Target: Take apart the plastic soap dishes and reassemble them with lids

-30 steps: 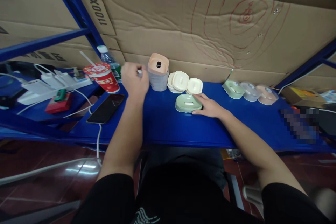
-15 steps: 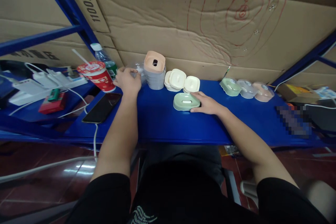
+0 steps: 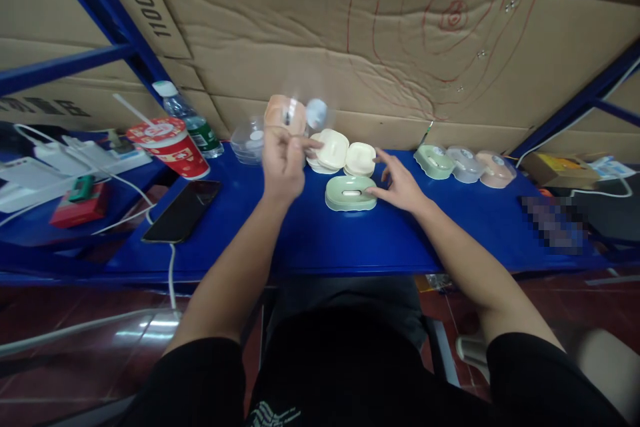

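Observation:
My left hand is raised over the blue shelf, its fingers pinched on a clear lid that is smeared by motion. Behind it stands a stack of pink and grey dish parts. My right hand has its fingers spread, and its fingertips touch the right end of a green soap dish base lying on the shelf. Cream inner trays lie just behind the green base. A small pile of clear lids sits to the left of my left hand.
Three closed soap boxes, green, clear and pink, line the back right. A red paper cup, a water bottle, a phone on a cable and power strips lie at the left. Cardboard backs the shelf.
My left hand has come away from the clear lids at the back left and risen toward the middle with one lid. My right hand has spread its fingers beside the green base.

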{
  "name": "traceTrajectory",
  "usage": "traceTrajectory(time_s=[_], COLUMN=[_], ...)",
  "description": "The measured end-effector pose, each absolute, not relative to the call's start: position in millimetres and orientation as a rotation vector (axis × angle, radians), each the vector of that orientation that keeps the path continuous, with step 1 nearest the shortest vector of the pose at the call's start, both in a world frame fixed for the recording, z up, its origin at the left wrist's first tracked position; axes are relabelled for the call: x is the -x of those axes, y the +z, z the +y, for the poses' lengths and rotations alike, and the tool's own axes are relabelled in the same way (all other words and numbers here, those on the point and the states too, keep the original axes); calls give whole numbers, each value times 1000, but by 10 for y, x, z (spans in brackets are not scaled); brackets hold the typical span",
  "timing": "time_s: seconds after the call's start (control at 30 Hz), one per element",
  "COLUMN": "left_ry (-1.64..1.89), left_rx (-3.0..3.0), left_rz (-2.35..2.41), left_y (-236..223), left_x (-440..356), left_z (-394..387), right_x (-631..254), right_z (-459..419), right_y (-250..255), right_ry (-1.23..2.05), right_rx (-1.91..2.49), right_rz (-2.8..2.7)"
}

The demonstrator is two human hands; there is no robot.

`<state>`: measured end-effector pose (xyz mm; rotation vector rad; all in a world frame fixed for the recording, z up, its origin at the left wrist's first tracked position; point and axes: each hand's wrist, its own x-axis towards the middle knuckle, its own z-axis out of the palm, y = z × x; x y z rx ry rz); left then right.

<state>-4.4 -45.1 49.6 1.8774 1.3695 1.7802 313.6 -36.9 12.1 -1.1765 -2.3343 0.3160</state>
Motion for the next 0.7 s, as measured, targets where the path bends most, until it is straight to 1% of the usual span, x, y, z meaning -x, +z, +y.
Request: traceTrajectory(time_s=[0.03, 0.2, 0.3, 0.43, 0.53, 0.6, 0.7], left_ry=[1709, 1129, 1009, 1031, 1035, 927, 700], left_rx=[-1855, -1777, -1658, -1610, -1862, -2031, -2122], left_rz=[1295, 1003, 1010, 1136, 1384, 1534, 1659], left_y=[487, 460, 439, 355, 284, 255, 235], left_x=[-69, -414, -456, -407, -354, -332, -318], left_z=[-517, -711, -665, -524, -463, -449, -433], right_x=[-3144, -3181, -3188, -3177, -3171, -3167, -3155], right_z=[-370, -376, -381, -368, -362, -366, -373], right_y=[140, 186, 167, 126, 117, 117, 108], right_ry=[280, 133, 151, 194, 212, 225, 250], right_rx=[1198, 1196, 1081, 1048, 1134, 1199, 1230], right_rz=[-2293, -2220, -2289, -2304, -2338, -2378, -2441])
